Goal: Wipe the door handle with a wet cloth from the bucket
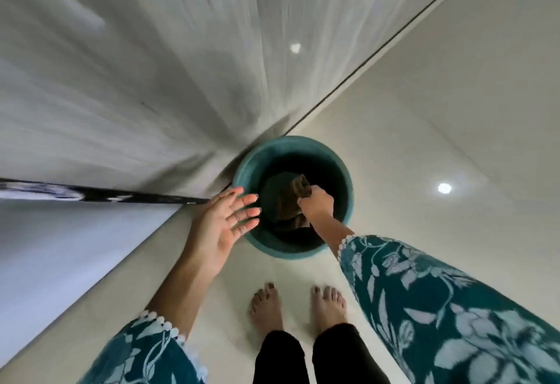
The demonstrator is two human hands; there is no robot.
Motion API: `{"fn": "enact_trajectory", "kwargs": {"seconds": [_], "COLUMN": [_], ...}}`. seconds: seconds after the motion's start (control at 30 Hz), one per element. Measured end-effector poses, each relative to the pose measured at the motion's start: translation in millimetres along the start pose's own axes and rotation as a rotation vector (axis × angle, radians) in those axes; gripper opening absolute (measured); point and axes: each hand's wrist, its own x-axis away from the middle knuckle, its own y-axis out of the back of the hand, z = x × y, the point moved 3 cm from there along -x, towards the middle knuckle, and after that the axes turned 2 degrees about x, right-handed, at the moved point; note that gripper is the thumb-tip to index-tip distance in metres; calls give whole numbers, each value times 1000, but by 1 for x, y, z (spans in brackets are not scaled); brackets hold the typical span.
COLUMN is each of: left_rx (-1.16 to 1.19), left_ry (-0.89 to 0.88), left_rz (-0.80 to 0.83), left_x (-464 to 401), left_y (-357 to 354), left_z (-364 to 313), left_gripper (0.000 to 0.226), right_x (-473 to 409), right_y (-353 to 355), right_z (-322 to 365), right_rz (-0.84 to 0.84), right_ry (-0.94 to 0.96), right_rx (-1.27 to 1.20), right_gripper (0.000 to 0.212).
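A teal bucket (342,171) stands on the pale floor against the foot of the door. Inside it lies a brownish cloth (291,205), and my right hand (316,205) is down in the bucket with its fingers closed on the cloth's upper end. Over the bucket's left rim hovers my left hand (224,223), palm up, fingers spread, holding nothing. The grey wood-grain door (151,80) fills the upper left, blurred by motion. A pale blurred streak (60,8) at the top left may be the door handle; I cannot tell.
The glossy tile floor (439,95) spreads to the right, with ceiling lights reflected in it. A second pale panel (60,247) stands at the left, with a dark edge strip (91,194) above it. My bare feet (298,308) are just behind the bucket.
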Motion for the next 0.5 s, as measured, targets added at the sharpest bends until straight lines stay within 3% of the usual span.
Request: {"fn": "enact_trajectory", "kwargs": {"seconds": [0.27,0.4,0.5], "left_rx": [-3,-29,-1], "left_ry": [-54,-41,-18], "left_rz": [41,-11,-50], "left_x": [-81,-63,-20], "left_y": [20,22,18], "left_z": [38,32,11], "left_gripper": [18,17,15], "right_x": [-112,-92,-43], "right_y": [-83,-63,-32], "right_z": [-29,-34,-17], "right_rz": [167,170,201], "right_ry": [-139,-162,-116], "right_rx": [97,85,-93], "right_gripper": [42,41,38]}}
